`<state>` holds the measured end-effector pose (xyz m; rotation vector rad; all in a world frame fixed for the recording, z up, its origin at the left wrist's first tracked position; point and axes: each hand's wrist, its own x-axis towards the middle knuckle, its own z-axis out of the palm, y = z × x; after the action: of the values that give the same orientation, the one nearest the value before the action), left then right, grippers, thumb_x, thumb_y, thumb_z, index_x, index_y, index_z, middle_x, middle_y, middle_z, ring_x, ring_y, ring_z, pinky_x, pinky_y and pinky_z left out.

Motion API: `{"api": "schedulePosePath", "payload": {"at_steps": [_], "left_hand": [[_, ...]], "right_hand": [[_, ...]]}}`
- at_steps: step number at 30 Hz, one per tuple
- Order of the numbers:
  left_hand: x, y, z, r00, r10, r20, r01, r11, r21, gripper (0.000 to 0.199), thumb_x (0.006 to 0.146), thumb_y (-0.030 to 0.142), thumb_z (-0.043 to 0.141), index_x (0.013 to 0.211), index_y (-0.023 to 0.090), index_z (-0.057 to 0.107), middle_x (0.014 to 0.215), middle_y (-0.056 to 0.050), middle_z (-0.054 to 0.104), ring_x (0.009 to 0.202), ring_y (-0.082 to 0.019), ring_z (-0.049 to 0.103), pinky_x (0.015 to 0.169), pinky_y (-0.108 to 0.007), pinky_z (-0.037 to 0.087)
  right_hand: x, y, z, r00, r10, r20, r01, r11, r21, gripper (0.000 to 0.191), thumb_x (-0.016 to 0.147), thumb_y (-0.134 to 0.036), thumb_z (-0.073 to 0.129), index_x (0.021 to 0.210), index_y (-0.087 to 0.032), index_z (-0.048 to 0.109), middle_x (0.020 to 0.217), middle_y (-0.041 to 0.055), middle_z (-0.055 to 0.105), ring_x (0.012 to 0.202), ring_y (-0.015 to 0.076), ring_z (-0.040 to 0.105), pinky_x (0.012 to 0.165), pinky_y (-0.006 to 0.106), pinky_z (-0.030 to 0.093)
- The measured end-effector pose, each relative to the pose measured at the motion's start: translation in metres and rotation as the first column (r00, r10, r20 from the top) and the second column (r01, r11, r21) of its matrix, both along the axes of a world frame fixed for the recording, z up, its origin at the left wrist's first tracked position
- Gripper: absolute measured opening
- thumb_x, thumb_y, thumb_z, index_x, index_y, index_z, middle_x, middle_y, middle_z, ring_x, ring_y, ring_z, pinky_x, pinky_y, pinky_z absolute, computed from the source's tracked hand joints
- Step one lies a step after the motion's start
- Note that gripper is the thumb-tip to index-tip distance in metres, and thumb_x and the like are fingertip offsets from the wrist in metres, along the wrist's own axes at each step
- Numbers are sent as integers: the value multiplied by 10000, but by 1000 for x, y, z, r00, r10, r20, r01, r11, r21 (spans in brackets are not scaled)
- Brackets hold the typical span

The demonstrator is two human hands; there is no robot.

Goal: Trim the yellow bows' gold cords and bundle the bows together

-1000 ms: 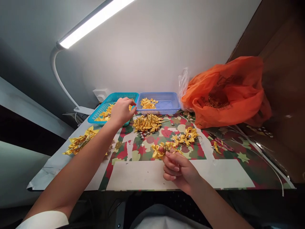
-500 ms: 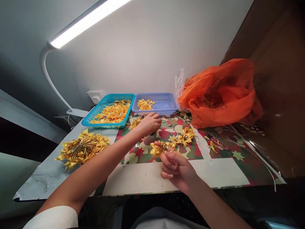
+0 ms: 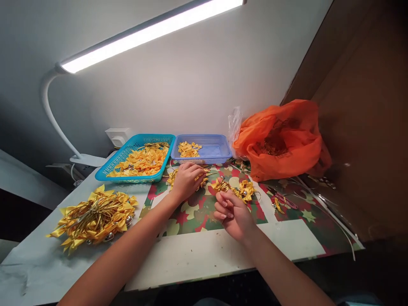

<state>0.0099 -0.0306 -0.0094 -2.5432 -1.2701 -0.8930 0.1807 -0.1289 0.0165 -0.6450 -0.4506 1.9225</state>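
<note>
My left hand [image 3: 188, 180] reaches over a bundle of yellow ribbon flowers with gold cords [image 3: 172, 177]. Its fingers are bent together and pointing down; whatever lies under the fingertips is hidden. My right hand [image 3: 235, 214] is closed, thumb and forefinger pinched at the near edge of a small gold-corded bunch of ribbon flowers [image 3: 222, 185]. The exact contact is partly covered by the fingers. Right beside that bunch sits another cluster of yellow ribbon flowers [image 3: 247, 190] with small silver bells.
A big corded flower bundle [image 3: 98, 214] lies at left. Behind stand a teal basket [image 3: 165, 163] of flowers and a blue basket [image 3: 219, 148] with some. An orange bag [image 3: 287, 140], scissors [image 3: 287, 201] and thin strips occupy the right. A lamp [image 3: 153, 36] hangs above.
My right hand has carried the small corded bunch away from me, up against the other flower cluster. My left hand has shifted left and a little nearer. The view has also moved.
</note>
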Motion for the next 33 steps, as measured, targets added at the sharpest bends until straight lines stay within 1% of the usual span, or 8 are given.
{"api": "schedulePosePath", "payload": {"at_steps": [4,8,13,18,21,27,30,33], "left_hand": [[0,-1,-3,999,-1,47,0,1000,18,246,970,304,501,901,212,719,978,-59,766,948,-249,584,846,-414,410],[0,-1,-7,998,-3,55,0,999,39,235,967,306,515,891,214,717,979,-55,765,951,-250,585,829,-409,409],[1,-1,-11,999,-3,54,-1,997,79,212,962,293,534,876,217,712,977,-36,768,941,-240,582,815,-392,397],[3,0,-15,998,-5,63,-4,991,132,190,951,282,560,862,211,711,957,-19,771,931,-241,580,793,-389,389],[3,2,-17,998,-1,68,-9,987,159,176,941,278,579,839,218,710,933,-14,770,920,-239,583,784,-388,390],[2,3,-21,998,1,56,-11,983,184,164,931,277,590,830,220,707,936,-18,764,922,-233,583,796,-390,397],[0,2,-20,1000,-7,29,1,983,186,145,912,260,605,812,222,702,949,-23,757,935,-237,582,795,-397,395],[-3,1,-18,1000,-26,-14,28,983,184,101,871,250,639,796,226,701,979,-28,749,967,-255,581,805,-412,392]], "right_hand": [[7,4,2,999,-24,38,26,999,-38,507,628,-242,790,681,-214,286,508,-135,380,398,11,149,426,182,180],[8,7,-1,994,-21,108,24,999,-27,510,616,-258,792,691,-219,289,511,-135,385,401,13,150,432,183,174],[8,10,-2,970,-9,245,1,1000,30,443,626,-252,769,717,-228,336,513,-126,387,424,30,179,444,201,187],[10,16,-1,939,50,339,-61,998,23,447,599,-263,776,684,-227,338,483,-124,342,447,38,188,442,194,201],[11,19,-4,932,51,358,-58,998,10,474,585,-269,787,662,-219,322,500,-116,357,457,35,197,441,180,204],[16,20,-9,940,86,330,-92,996,4,440,629,-264,773,602,-203,338,499,-105,355,443,26,161,427,177,209],[19,18,-12,949,73,307,-75,997,-4,442,636,-261,764,563,-194,334,491,-102,327,444,25,169,427,175,221],[21,17,-16,949,97,299,-96,995,-19,451,649,-265,752,529,-192,323,462,-108,275,439,24,153,424,174,224]]}}
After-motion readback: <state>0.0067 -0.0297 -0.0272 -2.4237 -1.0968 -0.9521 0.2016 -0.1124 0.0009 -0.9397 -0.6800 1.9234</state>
